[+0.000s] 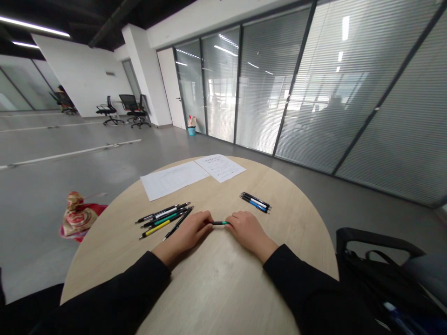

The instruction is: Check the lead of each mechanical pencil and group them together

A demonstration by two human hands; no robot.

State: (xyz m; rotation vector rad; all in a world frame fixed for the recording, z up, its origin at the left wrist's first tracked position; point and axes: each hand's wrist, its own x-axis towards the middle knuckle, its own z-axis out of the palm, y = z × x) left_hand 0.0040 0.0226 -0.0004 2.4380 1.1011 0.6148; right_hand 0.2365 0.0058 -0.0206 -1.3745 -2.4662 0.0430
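One big office surrounds you, its grey floor [52, 186] marked with white lines. A glass partition [300, 88] with slatted blinds runs from 12 to 3 o'clock, and a white door [171, 88] stands just left of 12 o'clock, with a small blue bin [191, 131] near it. Black office chairs [134, 109] stand at 11 o'clock, far across the room. At 10 o'clock, a patterned bundle [77, 215] sits on the floor just beside the counter, over red cloth. At 4 o'clock, a black bag [377, 284] sits close to the counter's edge.

Your round, pale wood counter [223, 288] fills the space in front of you. Two printed sheets [220, 167] lie side by side at 12 o'clock, near its far edge. A loose group of pens [164, 218] lies at 11 o'clock, with white, green and yellow barrels showing, and a slim black pen [178, 224] reaches almost to your left hand [186, 231]. A tight bundle of pens [254, 202] with blue and white barrels lies at 1 o'clock.

Your right hand [249, 231] faces your left across a green-and-black pen [220, 223], held level just above the counter at 12 o'clock. Each grip is closed on one end of that pen, and only its middle shows.
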